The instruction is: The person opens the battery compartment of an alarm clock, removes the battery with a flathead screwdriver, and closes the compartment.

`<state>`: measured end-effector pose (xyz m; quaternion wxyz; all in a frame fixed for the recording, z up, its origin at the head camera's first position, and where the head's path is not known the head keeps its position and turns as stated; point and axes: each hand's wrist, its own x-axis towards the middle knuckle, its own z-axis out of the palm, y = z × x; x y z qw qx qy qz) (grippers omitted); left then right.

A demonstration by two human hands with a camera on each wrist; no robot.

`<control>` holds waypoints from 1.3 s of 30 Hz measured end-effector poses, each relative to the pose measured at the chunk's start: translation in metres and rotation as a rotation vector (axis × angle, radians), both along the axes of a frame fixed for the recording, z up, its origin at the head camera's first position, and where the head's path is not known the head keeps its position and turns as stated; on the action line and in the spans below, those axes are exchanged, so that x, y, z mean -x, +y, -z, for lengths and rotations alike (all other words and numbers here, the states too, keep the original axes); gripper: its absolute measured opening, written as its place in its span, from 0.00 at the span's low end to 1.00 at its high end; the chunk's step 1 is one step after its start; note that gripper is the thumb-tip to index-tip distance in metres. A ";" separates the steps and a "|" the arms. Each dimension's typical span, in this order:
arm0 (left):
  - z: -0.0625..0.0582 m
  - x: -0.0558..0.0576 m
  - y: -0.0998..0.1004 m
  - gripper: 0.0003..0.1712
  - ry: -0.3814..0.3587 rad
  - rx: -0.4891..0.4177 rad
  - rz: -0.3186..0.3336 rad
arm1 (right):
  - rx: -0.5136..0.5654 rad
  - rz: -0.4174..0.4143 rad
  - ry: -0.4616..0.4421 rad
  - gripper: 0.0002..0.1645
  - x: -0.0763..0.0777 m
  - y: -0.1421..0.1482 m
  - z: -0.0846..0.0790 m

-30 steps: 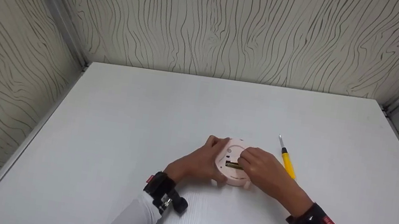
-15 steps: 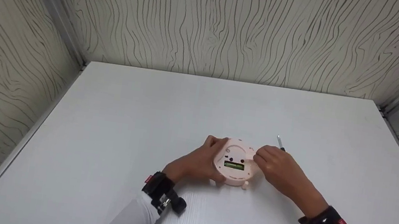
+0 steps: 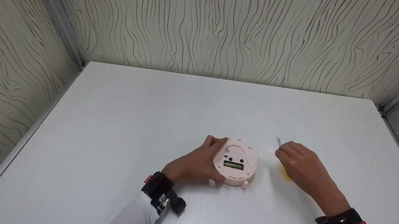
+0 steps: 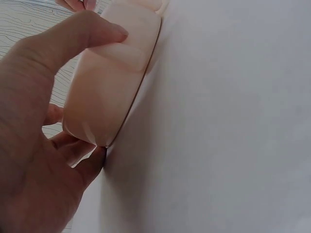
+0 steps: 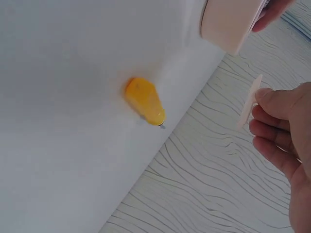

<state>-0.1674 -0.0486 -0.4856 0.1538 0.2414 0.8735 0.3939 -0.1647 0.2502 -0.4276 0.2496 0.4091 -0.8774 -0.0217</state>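
A round pale pink alarm clock (image 3: 243,173) lies with its back up on the white table. Its uncovered battery compartment has a green battery (image 3: 233,165) in it. My left hand (image 3: 201,162) grips the clock's left side, its thumb along the near rim and the fingers round the far side, as the left wrist view shows on the pink casing (image 4: 104,92). To the clock's right, my right hand (image 3: 300,169) pinches a thin pink battery cover (image 5: 250,103) between thumb and fingers, above the table. Beneath that hand lies a screwdriver with a yellow handle (image 5: 146,101), mostly hidden in the head view.
The white table (image 3: 144,112) reaches back to a wall with a wood-grain pattern (image 3: 212,24). More patterned panels stand at left and right, with grey metal posts (image 3: 52,5) in the corners.
My right hand has lifted the battery cover off the clock and carried it right, over the screwdriver, baring the battery. The left hand keeps its grip on the clock.
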 end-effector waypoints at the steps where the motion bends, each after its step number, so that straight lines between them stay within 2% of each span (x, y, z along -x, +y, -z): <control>1: 0.000 0.000 0.000 0.64 -0.001 0.001 0.000 | 0.002 0.008 -0.006 0.15 0.000 0.003 0.000; 15: 0.000 0.000 -0.001 0.65 0.004 0.008 -0.001 | 0.062 0.107 -0.039 0.14 0.007 0.045 0.013; 27: 0.002 0.002 -0.001 0.64 -0.001 -0.005 -0.005 | 0.072 0.141 -0.059 0.12 0.018 0.074 0.036; 39: 0.004 0.003 0.000 0.65 0.003 0.000 -0.002 | 0.097 0.153 -0.092 0.15 0.023 0.089 0.042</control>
